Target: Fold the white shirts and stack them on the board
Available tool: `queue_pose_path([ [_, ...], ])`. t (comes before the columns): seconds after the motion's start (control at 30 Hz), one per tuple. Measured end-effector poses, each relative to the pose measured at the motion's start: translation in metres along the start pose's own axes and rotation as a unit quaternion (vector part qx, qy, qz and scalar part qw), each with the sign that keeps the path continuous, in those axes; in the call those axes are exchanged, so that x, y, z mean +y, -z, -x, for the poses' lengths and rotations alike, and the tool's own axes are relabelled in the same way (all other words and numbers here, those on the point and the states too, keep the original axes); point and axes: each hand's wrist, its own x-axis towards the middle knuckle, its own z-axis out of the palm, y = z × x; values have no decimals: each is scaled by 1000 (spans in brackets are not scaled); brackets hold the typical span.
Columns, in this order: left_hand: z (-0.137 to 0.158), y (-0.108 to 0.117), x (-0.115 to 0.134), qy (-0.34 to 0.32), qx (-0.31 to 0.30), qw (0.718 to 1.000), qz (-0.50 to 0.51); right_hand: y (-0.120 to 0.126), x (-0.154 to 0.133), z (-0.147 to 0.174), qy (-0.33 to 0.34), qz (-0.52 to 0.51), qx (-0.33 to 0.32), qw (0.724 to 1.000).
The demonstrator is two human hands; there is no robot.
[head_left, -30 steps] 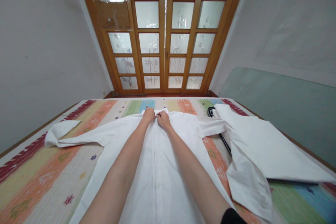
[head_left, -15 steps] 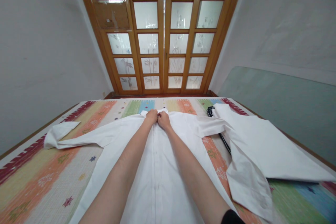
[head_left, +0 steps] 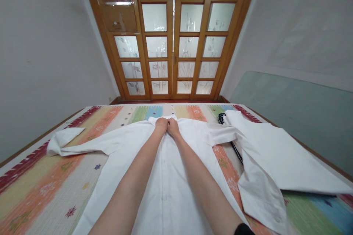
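A white long-sleeved shirt (head_left: 150, 187) lies spread out front side up, its collar at the far end and its button placket running down the middle. Both my hands meet at the collar. My left hand (head_left: 161, 124) is closed on the shirt's placket just below the collar. Right against it, my right hand (head_left: 173, 126) pinches the shirt at the same spot. The fingertips and any button between them are too small to make out. One sleeve stretches out to the left with its cuff folded over; the other reaches right and bends toward me.
The shirt rests on a striped, patterned cloth (head_left: 55, 187). To the right lies folded white fabric (head_left: 286, 150) with black-and-white striped edging (head_left: 221, 118), partly under the right sleeve. A pale green panel (head_left: 289, 106) leans by the right wall. Wooden glazed doors (head_left: 172, 44) stand beyond.
My left hand has turned slightly and shifted a little to the right, closer against my right hand. Both hands stay at the collar, and the shirt lies as before.
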Motion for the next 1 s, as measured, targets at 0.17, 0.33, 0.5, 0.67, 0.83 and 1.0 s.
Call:
queue_pose_path([
  [0.17,0,-5,-3,-7,0,1000,-3,1,-2,1,-3,10,-5,1000],
  [0.33,-3,-3,-8,-6,-27,1000,-7,2,-5,1,-1,13,-8,1000],
  [0.5,-6,-4,-10,-10,-46,999,-2,2,-4,1,8,39,-33,999],
  [0.67,1,-6,-15,-13,-28,999,18,0,-3,1,21,38,-51,998],
  [0.83,16,-9,-25,-3,16,999,50,-3,0,1,25,16,-62,998],
  [1.0,26,-16,-32,22,56,994,96,-3,2,0,32,0,-65,997],
])
